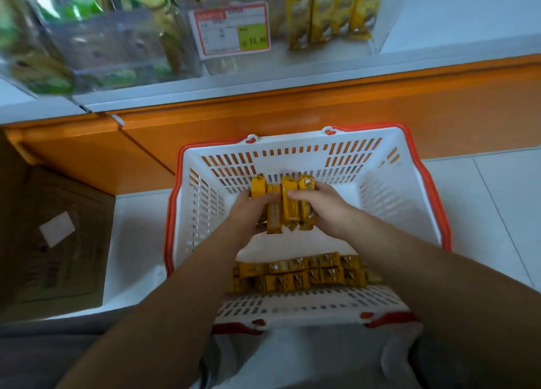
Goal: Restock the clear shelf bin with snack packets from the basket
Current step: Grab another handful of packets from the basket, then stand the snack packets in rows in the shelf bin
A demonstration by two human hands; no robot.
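Curled fingers point(265, 196) of left hand point(248, 210) and right hand point(325, 210), clamped from 9 and 3 o'clock on a bundle of snack packets point(285, 204), inside the basket point(436, 213), centre. Best squeezed evenly, ends kept level, lifted straight toward the clear shelf bin point(377, 41) at 1 o'clock. Long axis running 6 to 12; far ends pointing 12.

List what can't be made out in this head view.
Head view:
- Held packets: exact count, covered by left hand and right hand.
- Price tag: small print, blurred.
- Clear shelf bin: fill level, cut off by top edge.
- Green packets: branding, motion-blurred.
- Stacked packets in basket: left end, hidden by left forearm.
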